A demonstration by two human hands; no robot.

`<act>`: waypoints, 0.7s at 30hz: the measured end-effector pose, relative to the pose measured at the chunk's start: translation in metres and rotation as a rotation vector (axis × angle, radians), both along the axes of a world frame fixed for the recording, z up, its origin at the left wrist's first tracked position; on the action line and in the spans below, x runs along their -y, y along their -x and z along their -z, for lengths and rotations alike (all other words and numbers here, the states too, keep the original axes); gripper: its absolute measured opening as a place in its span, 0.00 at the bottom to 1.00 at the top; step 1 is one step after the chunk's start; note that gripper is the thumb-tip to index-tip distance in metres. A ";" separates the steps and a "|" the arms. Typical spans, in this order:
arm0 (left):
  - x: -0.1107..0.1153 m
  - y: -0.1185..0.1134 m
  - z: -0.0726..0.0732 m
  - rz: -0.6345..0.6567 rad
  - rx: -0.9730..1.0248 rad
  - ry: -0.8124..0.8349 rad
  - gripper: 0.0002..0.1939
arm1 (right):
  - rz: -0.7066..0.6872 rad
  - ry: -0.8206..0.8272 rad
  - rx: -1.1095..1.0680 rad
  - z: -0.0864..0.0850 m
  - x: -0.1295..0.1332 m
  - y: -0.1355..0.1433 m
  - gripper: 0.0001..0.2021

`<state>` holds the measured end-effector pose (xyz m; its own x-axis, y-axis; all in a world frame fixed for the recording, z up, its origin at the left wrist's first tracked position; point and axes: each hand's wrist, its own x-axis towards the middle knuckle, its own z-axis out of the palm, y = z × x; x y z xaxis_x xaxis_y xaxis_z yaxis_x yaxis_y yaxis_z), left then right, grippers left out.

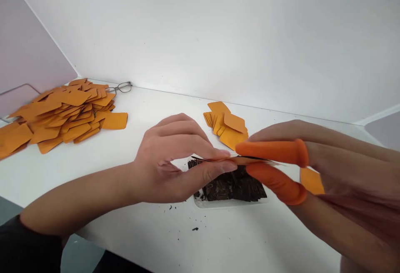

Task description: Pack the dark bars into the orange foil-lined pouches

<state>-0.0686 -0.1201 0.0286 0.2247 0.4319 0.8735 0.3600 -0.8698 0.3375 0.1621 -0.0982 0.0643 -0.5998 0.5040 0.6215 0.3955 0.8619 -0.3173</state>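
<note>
My left hand (184,160) pinches one side of a thin orange sheet (240,161) between thumb and fingertips. Orange finger cots cover the thumb and index finger of my right hand (275,164), which grips the other side. Seen nearly edge-on, the sheet shows dark edges and an orange face; whether it has one layer or several I cannot tell. Just beyond and below it on the table lies a clear shallow tray (200,203) with dark, flat, crumbly pieces (220,189) packed in rows. My hands hide part of the tray.
A large heap of orange rounded squares (75,98) covers the left of the white table (150,106), with eyeglasses (125,86) behind. A smaller orange pile (231,127) stands past the tray. Another orange square (312,180) shows by my right hand. Dark crumbs (195,229) dot the near surface.
</note>
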 end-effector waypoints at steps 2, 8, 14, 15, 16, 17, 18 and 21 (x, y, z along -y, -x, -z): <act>0.002 0.003 -0.007 -0.003 -0.055 -0.013 0.06 | -0.042 -0.030 -0.008 0.000 -0.001 0.000 0.05; 0.001 0.001 -0.004 -0.060 -0.027 0.010 0.09 | -0.071 -0.011 0.009 -0.001 -0.003 0.001 0.09; -0.002 0.001 -0.001 0.014 0.010 0.043 0.08 | 0.050 0.023 0.008 -0.003 0.003 0.002 0.06; -0.002 0.002 -0.001 -0.012 0.015 0.028 0.07 | 0.027 0.039 0.042 -0.005 0.002 0.002 0.06; -0.002 0.002 -0.001 -0.044 0.015 0.021 0.07 | 0.007 0.047 0.082 -0.007 0.001 0.002 0.05; -0.002 0.003 -0.001 -0.073 0.010 0.021 0.07 | -0.012 0.057 0.134 -0.009 -0.001 0.002 0.04; -0.002 0.003 -0.001 -0.094 0.006 0.026 0.07 | -0.029 0.060 0.178 -0.010 -0.002 0.002 0.02; 0.001 0.001 0.000 -0.096 0.008 0.070 0.07 | -0.013 0.069 0.202 -0.010 -0.004 0.001 0.08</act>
<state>-0.0700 -0.1208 0.0285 0.1724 0.5108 0.8422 0.4380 -0.8056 0.3990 0.1607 -0.0944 0.0744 -0.7155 0.5325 0.4522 0.4460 0.8464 -0.2909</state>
